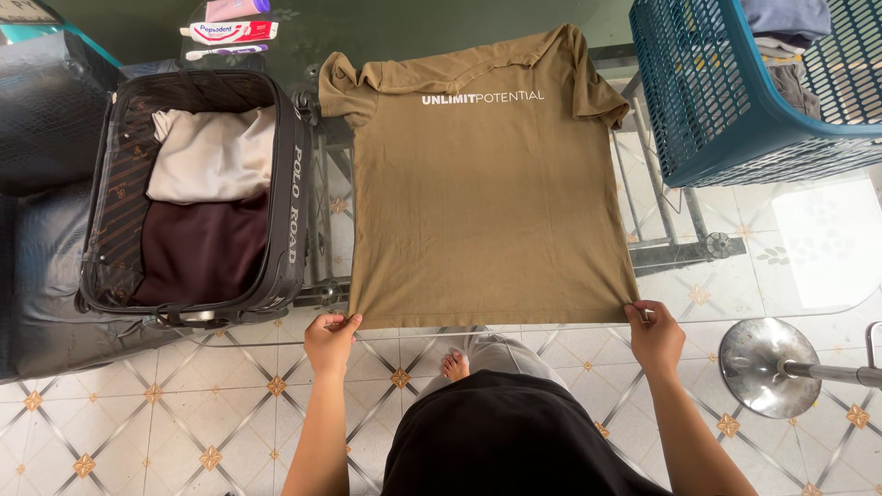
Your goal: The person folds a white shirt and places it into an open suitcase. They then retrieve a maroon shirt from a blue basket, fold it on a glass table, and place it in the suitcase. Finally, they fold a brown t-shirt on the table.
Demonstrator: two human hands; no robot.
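My left hand (329,338) and right hand (654,332) pinch the shirt (482,202) hem, fingers clamped, flat on the glass table (808,248); folding needs both corners lifted evenly.

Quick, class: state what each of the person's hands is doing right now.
Left hand: closed, pinching the bottom left corner of the olive T-shirt.
Right hand: closed, pinching the shirt's bottom right corner.

Olive T-shirt (487,202) on glass table (808,266)

Bright, even daylight, sharp focus throughout, with soft glare on the glass table (818,248) at right.
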